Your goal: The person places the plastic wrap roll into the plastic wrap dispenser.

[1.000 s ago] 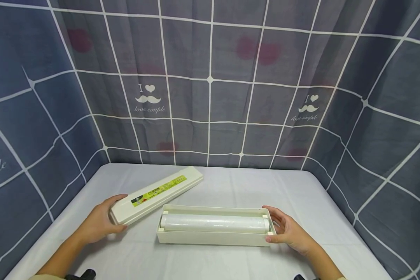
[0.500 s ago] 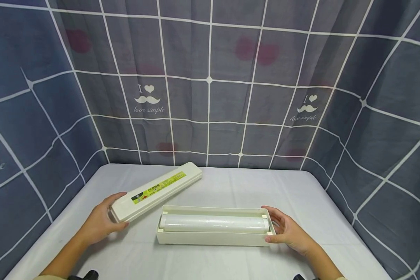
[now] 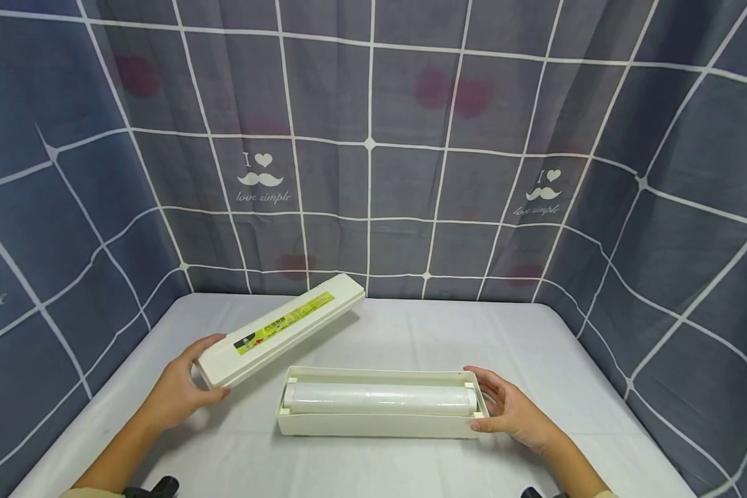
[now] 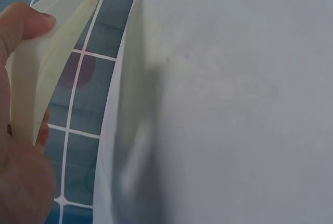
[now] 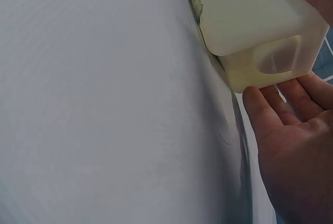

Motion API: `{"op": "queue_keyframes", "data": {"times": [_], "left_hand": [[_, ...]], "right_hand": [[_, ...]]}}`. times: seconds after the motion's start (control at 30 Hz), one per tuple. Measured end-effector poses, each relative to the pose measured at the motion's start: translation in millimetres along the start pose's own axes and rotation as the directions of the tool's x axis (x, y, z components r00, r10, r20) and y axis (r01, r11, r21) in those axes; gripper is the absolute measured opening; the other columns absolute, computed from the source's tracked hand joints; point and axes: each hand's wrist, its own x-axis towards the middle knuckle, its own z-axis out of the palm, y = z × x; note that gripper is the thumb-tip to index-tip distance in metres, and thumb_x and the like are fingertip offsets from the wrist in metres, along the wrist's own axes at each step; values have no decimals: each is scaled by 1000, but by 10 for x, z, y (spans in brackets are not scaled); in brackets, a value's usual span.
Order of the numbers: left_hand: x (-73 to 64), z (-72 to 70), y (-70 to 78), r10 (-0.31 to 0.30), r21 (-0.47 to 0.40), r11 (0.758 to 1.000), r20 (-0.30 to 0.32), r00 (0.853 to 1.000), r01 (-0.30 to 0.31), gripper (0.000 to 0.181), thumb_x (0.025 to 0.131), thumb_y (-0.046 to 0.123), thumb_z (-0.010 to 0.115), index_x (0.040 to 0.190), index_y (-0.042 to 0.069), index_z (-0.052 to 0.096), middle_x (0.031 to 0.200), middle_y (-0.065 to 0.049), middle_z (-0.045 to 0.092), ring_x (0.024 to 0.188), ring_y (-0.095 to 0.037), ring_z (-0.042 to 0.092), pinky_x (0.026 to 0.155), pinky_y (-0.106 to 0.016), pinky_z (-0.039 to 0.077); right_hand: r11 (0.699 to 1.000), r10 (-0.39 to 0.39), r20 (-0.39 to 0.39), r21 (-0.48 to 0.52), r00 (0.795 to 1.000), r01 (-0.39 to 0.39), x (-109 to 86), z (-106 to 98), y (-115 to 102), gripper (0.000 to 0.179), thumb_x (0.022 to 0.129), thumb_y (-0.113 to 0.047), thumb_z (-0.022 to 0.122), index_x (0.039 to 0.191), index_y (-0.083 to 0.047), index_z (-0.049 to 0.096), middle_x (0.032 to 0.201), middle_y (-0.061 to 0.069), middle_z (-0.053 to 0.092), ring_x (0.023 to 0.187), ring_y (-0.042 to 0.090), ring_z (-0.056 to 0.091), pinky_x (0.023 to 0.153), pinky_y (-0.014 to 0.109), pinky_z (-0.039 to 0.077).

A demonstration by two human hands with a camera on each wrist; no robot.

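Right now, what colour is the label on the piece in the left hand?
The label is mostly yellow-green, with a dark end; the head view shows it best.

Head view evenly lit; glare streaks along glossy white cylindrical roll (image 3: 380,399), soft shadows on white cloth-covered surface (image 3: 436,335); wrist views dimmer, hazy.

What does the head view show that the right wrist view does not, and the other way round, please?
Only the head view: the left hand holding the labelled cover, and the roll lying lengthwise in the open box.

Only the right wrist view: a rounded recess or opening in the box's end, and a ragged greyish patch along one edge.

Both: the right hand gripping the box's end, the white cloth and the grid-patterned curtain.
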Motion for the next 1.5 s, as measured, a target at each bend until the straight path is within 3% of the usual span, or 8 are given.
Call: {"op": "queue_keyframes", "data": {"times": [0.4, 0.57, 0.9, 1.1, 1.5], "left_hand": [[116, 26, 175, 65, -103, 993, 12, 998, -64, 97, 65, 3, 94, 150, 12, 49, 134, -15, 58, 106, 3, 49, 84, -9, 40], [167, 65, 280, 107, -160, 982, 17, 994, -102, 96, 64, 0, 94, 149, 12, 50, 137, -12, 59, 111, 3, 49, 89, -7, 37], [254, 156, 441, 197, -350, 922, 61, 978, -164, 95, 64, -8, 90, 149, 6, 49, 139, 1, 57, 113, -1, 53, 90, -9, 44], [272, 222, 520, 261, -426, 883, 97, 960, -197, 94, 65, -12, 87, 149, 3, 47, 144, -7, 56, 116, -3, 54, 92, -11, 46], [300, 294, 688, 278, -482, 860, 169, 946, -167, 98, 65, -11, 87, 151, 8, 45, 150, -9, 51, 122, -7, 53, 95, -14, 47]], "right_hand": [[1000, -10, 7, 0, 1000, 10, 9, -16, 1, 99, 80, 3, 82, 156, 13, 18, 154, 29, 37, 129, 5, 56, 102, 24, 55], [1000, 15, 0, -4, 1000, -15, 4, -8, -2, 99, 80, 4, 81, 156, 11, 18, 155, 22, 40, 129, 5, 56, 102, 24, 55], [1000, 4, 9, -2, 1000, -4, 1, 1, -36, 100, 80, 2, 82, 156, 12, 18, 156, 26, 36, 130, 4, 55, 102, 24, 54], [1000, 19, -5, -7, 1000, -19, 6, -2, -29, 99, 80, 2, 82, 156, 11, 20, 155, 19, 40, 130, 4, 55, 103, 23, 54], [1000, 10, -11, -4, 1000, -10, 1, -6, -25, 101, 78, 3, 83, 156, 12, 20, 154, 34, 33, 129, 4, 55, 102, 23, 54]]}}
